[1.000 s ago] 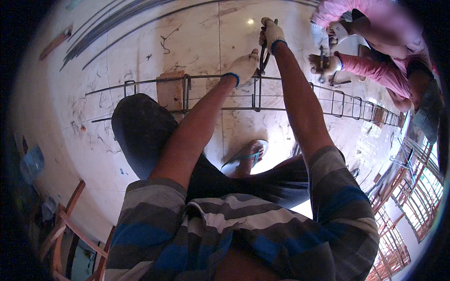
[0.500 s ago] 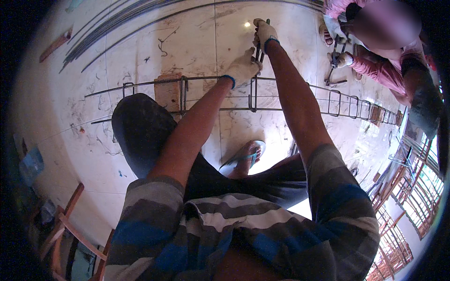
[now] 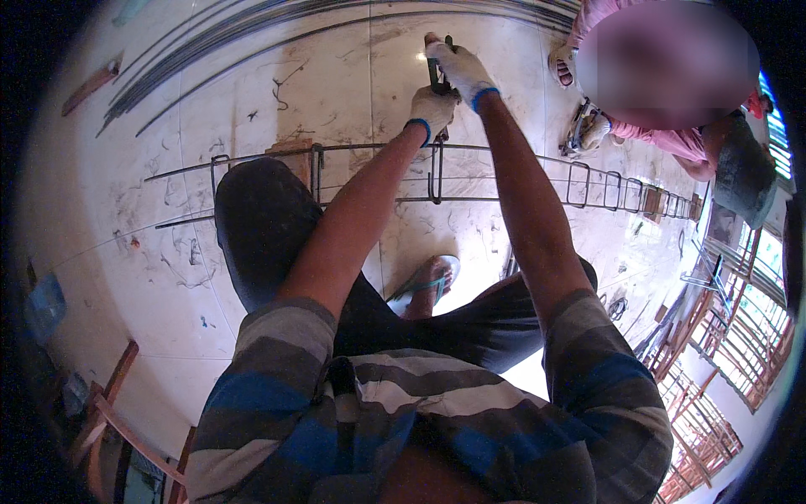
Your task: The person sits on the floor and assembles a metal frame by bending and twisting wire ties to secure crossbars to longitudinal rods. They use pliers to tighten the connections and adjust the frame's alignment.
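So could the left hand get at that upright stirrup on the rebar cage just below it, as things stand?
Probably yes. The left hand sits right above the stirrup on the rebar cage, with nothing between them. It is closed beside the right hand on a dark tool, so it would have to let go.

A dark metal hand tool (image 3: 440,71), gripped upright at about twelve o'clock, stands over a long cage of thin steel bars (image 3: 504,151) that lies flat on the pale tiled floor, running from nine o'clock to three o'clock with rectangular stirrups standing along it.
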Motion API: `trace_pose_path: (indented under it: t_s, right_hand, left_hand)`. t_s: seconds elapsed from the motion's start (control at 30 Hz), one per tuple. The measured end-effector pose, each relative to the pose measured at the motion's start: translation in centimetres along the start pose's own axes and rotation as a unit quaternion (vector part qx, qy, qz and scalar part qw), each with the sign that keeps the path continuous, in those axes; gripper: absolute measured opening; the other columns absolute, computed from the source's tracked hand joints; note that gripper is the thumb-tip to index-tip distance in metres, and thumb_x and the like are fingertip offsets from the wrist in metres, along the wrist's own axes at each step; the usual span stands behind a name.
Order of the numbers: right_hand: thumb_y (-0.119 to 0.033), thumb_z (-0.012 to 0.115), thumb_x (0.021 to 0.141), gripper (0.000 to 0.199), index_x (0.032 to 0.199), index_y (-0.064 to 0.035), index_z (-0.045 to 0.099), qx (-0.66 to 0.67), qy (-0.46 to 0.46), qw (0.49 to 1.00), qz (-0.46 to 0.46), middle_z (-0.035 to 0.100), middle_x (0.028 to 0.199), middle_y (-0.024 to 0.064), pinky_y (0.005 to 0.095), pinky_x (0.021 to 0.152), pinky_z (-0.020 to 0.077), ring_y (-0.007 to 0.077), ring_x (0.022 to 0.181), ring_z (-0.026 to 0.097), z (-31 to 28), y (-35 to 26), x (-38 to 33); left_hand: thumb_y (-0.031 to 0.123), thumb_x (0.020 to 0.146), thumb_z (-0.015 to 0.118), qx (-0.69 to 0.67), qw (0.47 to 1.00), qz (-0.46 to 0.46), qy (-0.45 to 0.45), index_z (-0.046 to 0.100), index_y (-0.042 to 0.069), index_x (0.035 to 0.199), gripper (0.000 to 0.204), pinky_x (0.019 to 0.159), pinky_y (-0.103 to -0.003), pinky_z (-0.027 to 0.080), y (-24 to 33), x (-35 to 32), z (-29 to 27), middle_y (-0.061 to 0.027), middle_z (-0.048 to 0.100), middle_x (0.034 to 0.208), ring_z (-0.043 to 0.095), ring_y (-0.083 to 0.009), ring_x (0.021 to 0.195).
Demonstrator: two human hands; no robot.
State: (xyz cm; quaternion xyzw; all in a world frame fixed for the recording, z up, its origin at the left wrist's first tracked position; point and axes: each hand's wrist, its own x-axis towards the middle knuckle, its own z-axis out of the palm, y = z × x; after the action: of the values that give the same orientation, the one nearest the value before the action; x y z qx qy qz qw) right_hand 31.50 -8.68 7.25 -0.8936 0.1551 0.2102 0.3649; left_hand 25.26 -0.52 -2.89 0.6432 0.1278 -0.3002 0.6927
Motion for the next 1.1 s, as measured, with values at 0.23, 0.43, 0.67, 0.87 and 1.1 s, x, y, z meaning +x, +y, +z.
trace_pose_path:
  t_s: [0.23,0.43,0.67,0.87,1.1]
  right_hand:
    - [-0.060,0.044,0.104,0.069,0.148,-0.0068,0.045,0.526,-0.223,0.820,-0.040,0.066,0.133,0.0241,0.0525,0.099,0.0549,0.0348,0.112,0.070,-2.5,4.5,2.2]
    - [-0.074,0.046,0.097,0.090,0.152,-0.0022,0.041,0.619,-0.505,0.595,-0.091,0.066,0.112,0.0130,0.0484,0.100,0.0516,0.0331,0.101,0.064,-2.2,4.7,4.3]
    - [-0.032,0.057,0.095,0.030,0.100,-0.0040,0.066,0.559,0.049,0.827,0.007,0.061,0.077,0.0065,0.0359,0.065,0.0498,0.0203,0.067,0.058,-1.3,2.3,0.4]
    - [-0.029,0.064,0.087,0.031,0.098,-0.0027,0.077,0.376,0.372,0.848,-0.001,0.075,0.084,0.0166,0.0372,0.076,0.0545,0.0280,0.078,0.071,0.6,-1.1,-4.9]
    - [-0.043,0.075,0.081,0.063,0.125,-0.0003,0.065,0.025,0.301,0.953,-0.008,0.073,0.105,0.0206,0.0423,0.090,0.0560,0.0355,0.099,0.073,-0.2,-1.0,-4.5]
  left_hand:
    - [0.016,0.100,0.064,-0.174,0.967,-0.009,-0.186,0.071,0.002,0.100,0.015,0.056,-0.031,0.051,0.7,-0.1,0.1,-0.0010,0.062,0.074,0.057,-0.0121,0.059]
    - [0.017,0.096,0.068,-0.157,0.971,0.019,-0.180,0.072,0.001,0.104,0.018,0.062,-0.032,0.053,1.9,-1.8,-0.9,-0.0021,0.064,0.077,0.059,-0.0143,0.065]
    - [0.027,0.080,0.085,0.225,0.957,0.170,0.073,0.061,0.004,0.132,0.062,0.091,-0.041,0.057,3.2,-3.4,0.5,-0.0159,0.072,0.113,0.071,-0.0314,0.098]
    - [0.021,0.099,0.064,-0.170,0.937,0.300,0.063,0.058,0.003,0.133,0.039,0.101,-0.038,0.052,-2.3,-3.2,5.9,-0.0106,0.070,0.123,0.066,-0.0259,0.114]
    - [0.025,0.098,0.070,0.139,0.961,0.239,-0.001,0.067,0.003,0.112,0.027,0.068,-0.033,0.055,0.0,-0.4,1.0,-0.0051,0.071,0.091,0.067,-0.0178,0.079]
